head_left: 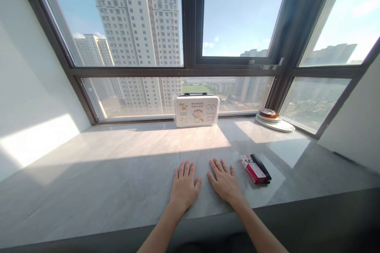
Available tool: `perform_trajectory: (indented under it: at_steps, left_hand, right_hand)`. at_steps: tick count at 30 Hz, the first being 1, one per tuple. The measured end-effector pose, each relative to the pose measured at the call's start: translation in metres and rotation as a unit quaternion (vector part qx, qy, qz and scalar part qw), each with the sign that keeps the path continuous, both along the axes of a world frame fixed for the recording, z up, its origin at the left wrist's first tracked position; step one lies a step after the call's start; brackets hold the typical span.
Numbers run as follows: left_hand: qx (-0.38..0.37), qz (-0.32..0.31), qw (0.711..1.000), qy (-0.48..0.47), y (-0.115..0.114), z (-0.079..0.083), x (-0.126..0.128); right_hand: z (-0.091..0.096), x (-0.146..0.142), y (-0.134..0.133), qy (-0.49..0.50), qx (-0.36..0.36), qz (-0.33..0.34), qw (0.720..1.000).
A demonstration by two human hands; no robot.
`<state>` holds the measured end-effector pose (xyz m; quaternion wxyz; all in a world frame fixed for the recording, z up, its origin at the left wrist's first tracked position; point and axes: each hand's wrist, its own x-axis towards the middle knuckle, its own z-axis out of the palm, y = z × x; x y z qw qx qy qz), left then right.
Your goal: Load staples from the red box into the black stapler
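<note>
My left hand [185, 185] lies flat on the grey marble windowsill [118, 193], palm down with its fingers spread. Beside it, my right hand [224, 180] rests palm down too, fingers apart and holding nothing. Just right of my right hand are a red and white box [253, 169] and a black stapler-like object [261, 168], lying side by side and touching. Farther back, a white case [197, 111] with cartoon prints and a black handle stands upright against the window.
A stack of plates [274, 122] with a small amber dish on top sits in the back right corner. Dark window frames [133, 72] border the back, and white walls close both sides. The sill's front edge runs just before my wrists.
</note>
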<state>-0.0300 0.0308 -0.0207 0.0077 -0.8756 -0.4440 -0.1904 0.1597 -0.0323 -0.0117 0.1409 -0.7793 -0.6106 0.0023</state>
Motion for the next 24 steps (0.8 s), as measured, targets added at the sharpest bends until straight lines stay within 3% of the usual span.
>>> perform_trajectory:
  at_steps: [24]
  left_hand:
    - [-0.007,0.008,1.000,-0.004,-0.0018,0.0000,0.0047]
  right_hand:
    - [-0.0011,0.0035,-0.0046,-0.001,0.018,-0.007,1.000]
